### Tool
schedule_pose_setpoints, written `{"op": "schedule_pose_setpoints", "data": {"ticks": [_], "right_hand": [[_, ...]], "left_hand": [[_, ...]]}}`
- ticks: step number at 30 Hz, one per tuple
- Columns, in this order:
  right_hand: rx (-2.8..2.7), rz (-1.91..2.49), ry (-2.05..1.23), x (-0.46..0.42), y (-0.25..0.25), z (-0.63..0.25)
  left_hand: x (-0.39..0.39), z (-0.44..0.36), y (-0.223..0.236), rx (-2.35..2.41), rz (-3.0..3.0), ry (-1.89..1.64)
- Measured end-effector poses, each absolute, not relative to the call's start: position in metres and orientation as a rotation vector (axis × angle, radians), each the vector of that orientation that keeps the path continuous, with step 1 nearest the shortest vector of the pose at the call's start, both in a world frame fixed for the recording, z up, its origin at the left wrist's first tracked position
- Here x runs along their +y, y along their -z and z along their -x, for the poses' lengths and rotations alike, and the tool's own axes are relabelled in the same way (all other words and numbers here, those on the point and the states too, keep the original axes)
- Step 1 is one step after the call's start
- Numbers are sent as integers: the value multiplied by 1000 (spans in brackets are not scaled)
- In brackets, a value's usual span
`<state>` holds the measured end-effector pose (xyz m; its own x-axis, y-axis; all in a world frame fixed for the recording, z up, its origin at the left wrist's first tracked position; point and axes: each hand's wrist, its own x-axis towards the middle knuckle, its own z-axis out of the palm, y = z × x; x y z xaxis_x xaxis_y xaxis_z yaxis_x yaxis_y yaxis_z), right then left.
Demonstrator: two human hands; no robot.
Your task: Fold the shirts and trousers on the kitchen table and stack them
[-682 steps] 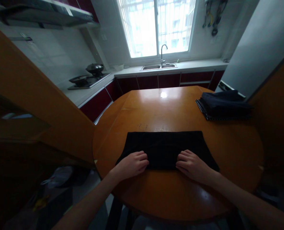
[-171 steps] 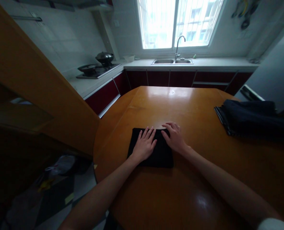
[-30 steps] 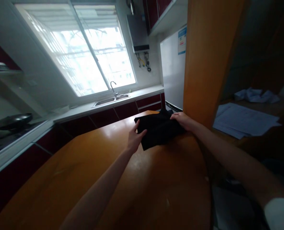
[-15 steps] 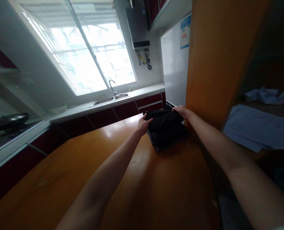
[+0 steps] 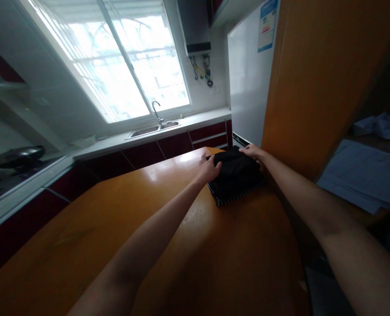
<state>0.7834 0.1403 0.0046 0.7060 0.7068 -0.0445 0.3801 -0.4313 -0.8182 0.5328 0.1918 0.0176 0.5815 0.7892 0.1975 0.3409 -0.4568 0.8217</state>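
Observation:
A stack of folded black cloth [image 5: 236, 173] lies on the orange-brown wooden table [image 5: 142, 206], with a pale stitched-looking edge along its near side. At the cloth's left edge is my left hand [image 5: 210, 169]; its fingers are spread, and the thumb rests against the fabric. My right hand [image 5: 252, 152] is at the far right corner of the cloth, its fingers closed on the fabric there. The fingertips of the right hand are partly hidden.
Beyond the table runs a white counter [image 5: 204, 117] with a sink [image 5: 145, 131] and tap [image 5: 156, 112]. A wok [image 5: 17, 156] sits at the left. On the right stand a white fridge [image 5: 247, 83] and a wooden panel [image 5: 300, 87], with papers [image 5: 359, 175] beyond.
The raised upper layer of the cloth now lies flatter on the stack. My left hand has loosened and spread its fingers, while the right stays at the far corner. The view has shifted slightly.

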Motion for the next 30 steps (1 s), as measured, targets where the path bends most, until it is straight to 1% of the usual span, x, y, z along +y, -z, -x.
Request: {"op": "schedule_pose_setpoints", "data": {"ticks": [3,6,9,11,16,20,25,30], "right_hand": [[-891,2152,-368,156,-9,-780],[-940,2215,-311,165,-12,-777],[-986,2256,-327,162,-11,-778],[-1007,2277,-358,155,-10,-780],[-995,2309,-389,142,-6,-784],[-966,2304,-364,141,-3,-779],[-935,2285,-343,142,-3,-774],[-908,2253,-301,140,-8,-776]], "left_hand": [[162,-537,-13,646,-2611,-581],[140,-533,-5,583,-2843,-496],[135,-519,-6,668,-2874,-529],[138,-508,-12,674,-2896,-465],[158,-491,-29,548,-2872,-337],[169,-483,-28,472,-2877,-303],[172,-479,-15,456,-2905,-440],[176,-487,-19,488,-2839,-596]]}}
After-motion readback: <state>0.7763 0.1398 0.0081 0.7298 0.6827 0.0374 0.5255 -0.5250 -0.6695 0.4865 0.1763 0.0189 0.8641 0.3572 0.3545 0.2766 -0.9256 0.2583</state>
